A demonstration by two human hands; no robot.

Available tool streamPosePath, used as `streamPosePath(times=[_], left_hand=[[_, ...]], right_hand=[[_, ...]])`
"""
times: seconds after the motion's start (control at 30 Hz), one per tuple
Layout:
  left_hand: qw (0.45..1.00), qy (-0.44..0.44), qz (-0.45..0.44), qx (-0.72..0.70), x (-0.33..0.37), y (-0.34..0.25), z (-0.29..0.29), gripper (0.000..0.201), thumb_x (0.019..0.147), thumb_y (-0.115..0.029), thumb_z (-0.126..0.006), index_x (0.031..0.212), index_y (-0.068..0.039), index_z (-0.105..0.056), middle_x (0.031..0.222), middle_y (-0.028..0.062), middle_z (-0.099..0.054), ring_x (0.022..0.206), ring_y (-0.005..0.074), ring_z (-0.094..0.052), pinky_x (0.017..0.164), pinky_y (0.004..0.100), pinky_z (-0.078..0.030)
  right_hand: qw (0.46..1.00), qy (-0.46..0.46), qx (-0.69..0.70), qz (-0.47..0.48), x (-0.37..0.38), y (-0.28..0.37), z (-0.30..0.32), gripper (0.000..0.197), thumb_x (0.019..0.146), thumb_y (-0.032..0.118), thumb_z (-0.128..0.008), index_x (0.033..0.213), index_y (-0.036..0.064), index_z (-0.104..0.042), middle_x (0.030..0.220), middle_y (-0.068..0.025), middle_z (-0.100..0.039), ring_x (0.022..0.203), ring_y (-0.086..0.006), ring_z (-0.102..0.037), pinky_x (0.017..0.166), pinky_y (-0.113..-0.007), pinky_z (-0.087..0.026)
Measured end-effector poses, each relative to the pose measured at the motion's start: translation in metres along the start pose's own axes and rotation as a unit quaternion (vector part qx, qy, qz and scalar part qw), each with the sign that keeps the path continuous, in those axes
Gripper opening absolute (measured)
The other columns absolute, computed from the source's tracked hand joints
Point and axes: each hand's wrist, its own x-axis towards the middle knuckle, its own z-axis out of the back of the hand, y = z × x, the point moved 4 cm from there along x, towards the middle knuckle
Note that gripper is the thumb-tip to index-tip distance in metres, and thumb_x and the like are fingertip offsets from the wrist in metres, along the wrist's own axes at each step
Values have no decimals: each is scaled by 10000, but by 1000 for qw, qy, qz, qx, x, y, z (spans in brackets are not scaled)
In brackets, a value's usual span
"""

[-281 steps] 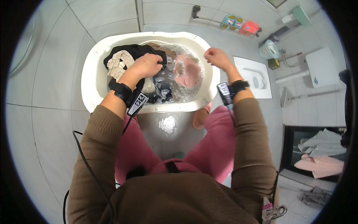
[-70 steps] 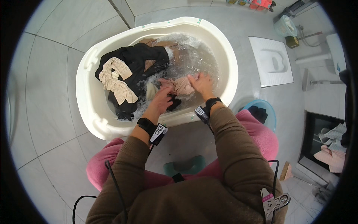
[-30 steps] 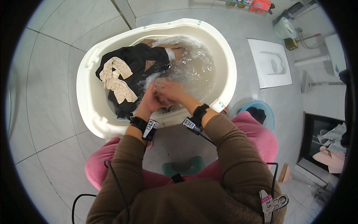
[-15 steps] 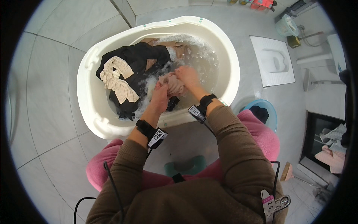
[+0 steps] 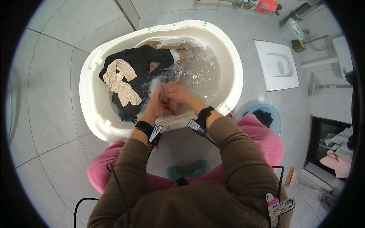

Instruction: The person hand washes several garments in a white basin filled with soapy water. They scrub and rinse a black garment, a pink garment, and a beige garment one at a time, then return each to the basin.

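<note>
My left hand point(image 5: 156, 103) and my right hand point(image 5: 179, 93) are pressed close together over the near side of a white plastic tub point(image 5: 236, 72). A wet pinkish cloth point(image 5: 175, 108) is bunched between them, mostly covered by the fingers and smeared by motion. The left fingers close round it from one side, the right from above. Soapy water point(image 5: 203, 74) fills the tub around them. To the left, a black garment point(image 5: 131, 55) lies heaped in the water, with a beige cloth point(image 5: 123, 91) draped over it. Some brown fabric point(image 5: 152, 43) shows at the far side.
A blue basin point(image 5: 276, 117) with dark cloth stands right of the tub. Beyond it, a white squat toilet point(image 5: 266, 76) is set in the floor. A green stool point(image 5: 188, 170) sits below me. At the right lie a brush point(image 5: 292, 176) and pink fabric point(image 5: 336, 163).
Both hands have drawn closer together, with the right coming down and left toward the left hand. The pinkish cloth, spread between them before, is now bunched and mostly hidden.
</note>
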Motion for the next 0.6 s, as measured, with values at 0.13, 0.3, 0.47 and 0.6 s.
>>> streamPosePath(times=[0.13,0.3,0.47,0.6], left_hand=[[977,197,9,-84,-14,-32,-8,582,937,-607,-536,1302,-156,-578,1244,101,-640,1092,318,-617,928,415,-503],[955,275,-34,-105,4,-39,-9,359,943,-427,-555,1155,-141,-602,1124,71,-647,995,273,-631,846,393,-517],[987,105,-109,-59,16,-16,-33,144,948,-246,-573,1008,-127,-627,1003,40,-654,898,228,-645,765,372,-531],[981,-24,-190,7,10,-15,-36,244,972,-231,-558,1186,-114,-541,1176,51,-604,1066,208,-601,863,409,-509]], right_hand=[[987,47,-34,151,39,80,5,205,817,280,-597,903,143,-724,996,-54,-693,1060,-300,-619,902,-386,-497],[998,46,-23,-33,64,98,11,259,843,348,-585,918,151,-735,883,-128,-701,909,-374,-661,774,-463,-536],[982,-54,-121,-132,55,15,55,381,868,412,-544,924,87,-737,912,-177,-708,873,-402,-675,768,-448,-559],[903,-32,-94,-417,2,-66,82,564,908,565,-505,1004,52,-720,1044,-230,-677,975,-398,-655,874,-473,-515]])
